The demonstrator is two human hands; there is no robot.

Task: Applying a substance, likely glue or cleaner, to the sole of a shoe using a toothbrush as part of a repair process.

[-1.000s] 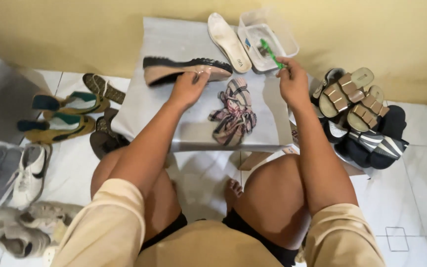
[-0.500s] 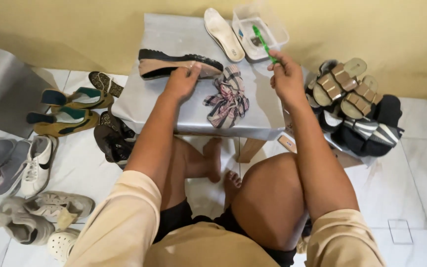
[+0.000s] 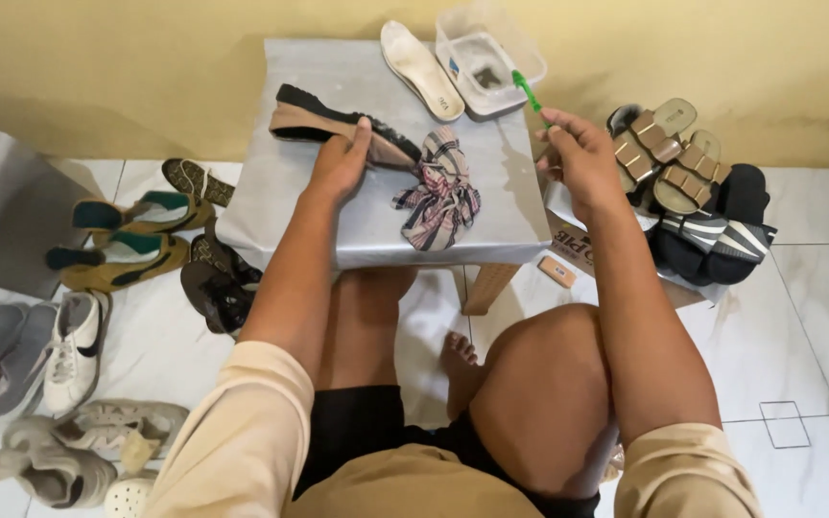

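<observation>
A low table (image 3: pixel 338 230) wrapped in silver-grey sheeting stands under both hands, against a yellow wall. On it, the left hand (image 3: pixel 340 165) lies curled over the side of a tan wedge shoe with a black upper and sole (image 3: pixel 311 117), fingers bent round its rim and the thumb pressed on the near edge, so the shoe is pinned on its side against the table top. The right hand (image 3: pixel 582 158) hovers closed near the table's right edge, pinching the handle of a small green toothbrush (image 3: pixel 528 93) whose head points up and away toward the far corner.

Between the two hands, touching the toe of the wedge shoe, lies a crumpled plaid cloth in red, white and dark stripes (image 3: pixel 441 187). Beyond the right hand, just past the brush head, stands a clear plastic tub (image 3: pixel 487 59) with something dark in its bottom; beside the tub rests a single white insole (image 3: pixel 421 69).

Right of the right hand, on the tiled floor, sits a heap of tan strapped sandals and black striped slippers (image 3: pixel 693 197). Left of the left hand, below the table edge, lie olive and teal flat shoes (image 3: pixel 127 240), dark brown sandals (image 3: pixel 218 278), and nearer the person, white and grey sneakers (image 3: pixel 69 403).
</observation>
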